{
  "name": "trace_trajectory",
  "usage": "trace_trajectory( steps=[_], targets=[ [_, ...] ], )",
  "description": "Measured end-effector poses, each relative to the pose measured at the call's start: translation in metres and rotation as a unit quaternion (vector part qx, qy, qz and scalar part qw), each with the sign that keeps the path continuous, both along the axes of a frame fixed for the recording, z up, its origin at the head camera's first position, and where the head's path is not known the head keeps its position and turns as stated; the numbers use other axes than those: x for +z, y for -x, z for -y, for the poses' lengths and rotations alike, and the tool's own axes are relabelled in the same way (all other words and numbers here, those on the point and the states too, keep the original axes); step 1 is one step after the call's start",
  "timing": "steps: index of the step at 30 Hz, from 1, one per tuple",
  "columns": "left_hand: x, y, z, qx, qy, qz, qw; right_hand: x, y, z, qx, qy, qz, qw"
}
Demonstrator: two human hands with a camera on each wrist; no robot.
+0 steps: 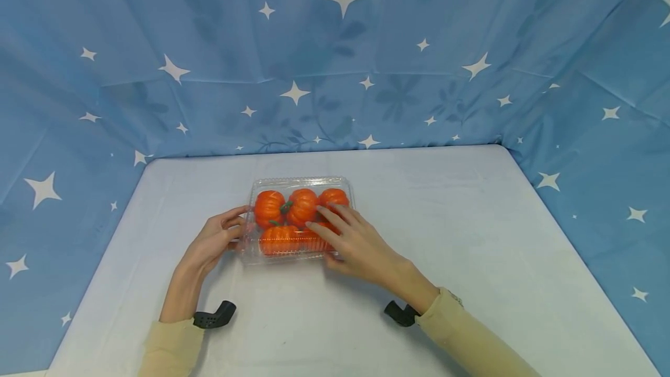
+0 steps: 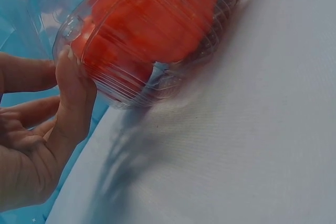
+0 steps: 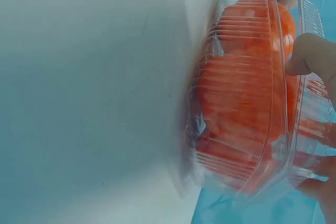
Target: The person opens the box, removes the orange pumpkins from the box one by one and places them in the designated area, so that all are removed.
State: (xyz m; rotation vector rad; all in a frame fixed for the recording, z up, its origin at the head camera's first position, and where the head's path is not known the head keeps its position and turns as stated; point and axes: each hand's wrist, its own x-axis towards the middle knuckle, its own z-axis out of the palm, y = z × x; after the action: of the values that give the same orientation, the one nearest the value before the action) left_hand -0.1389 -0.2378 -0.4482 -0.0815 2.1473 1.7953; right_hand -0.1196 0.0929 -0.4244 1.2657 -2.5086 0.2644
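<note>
A clear plastic clamshell box [image 1: 251, 252] holds several small orange pumpkins [image 1: 269, 208], some with green stems. My left hand [image 1: 217, 236] pinches the box's left rim, thumb [image 2: 76, 87] in front and index finger behind, as the left wrist view shows. Over the right part of the box, my right hand [image 1: 361, 246] lies across the clear lid [image 3: 310, 145] with fingers spread. Its thumb [image 3: 310, 56] sits right at the front rim, where lid and base edges run close together. The right fingers hide part of the front-right pumpkins in the head view.
The box stands on a white-covered table [image 1: 445, 220], left of its middle. A blue curtain [image 1: 398, 45] with white stars rises along the back and sides. Each wrist carries a black camera mount [image 1: 214, 315], and both sleeves [image 1: 175, 345] are pale yellow.
</note>
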Motion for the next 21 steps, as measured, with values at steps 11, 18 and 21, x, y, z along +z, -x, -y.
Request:
trace_trajectory(
  steps=[11,18,21],
  targets=[
    [0.001,-0.001,0.0,-0.011,0.005,-0.003,0.9999,-0.004,-0.001,-0.017,-0.066,0.009,-0.004,0.9978],
    [0.0,-0.001,0.001,-0.015,0.005,-0.003,0.9999,-0.006,-0.002,-0.023,-0.111,0.01,0.026,0.9935],
    [-0.001,-0.001,0.001,-0.011,0.001,-0.003,0.9999,-0.007,-0.002,-0.025,-0.121,0.022,0.06,0.9906]
  ],
)
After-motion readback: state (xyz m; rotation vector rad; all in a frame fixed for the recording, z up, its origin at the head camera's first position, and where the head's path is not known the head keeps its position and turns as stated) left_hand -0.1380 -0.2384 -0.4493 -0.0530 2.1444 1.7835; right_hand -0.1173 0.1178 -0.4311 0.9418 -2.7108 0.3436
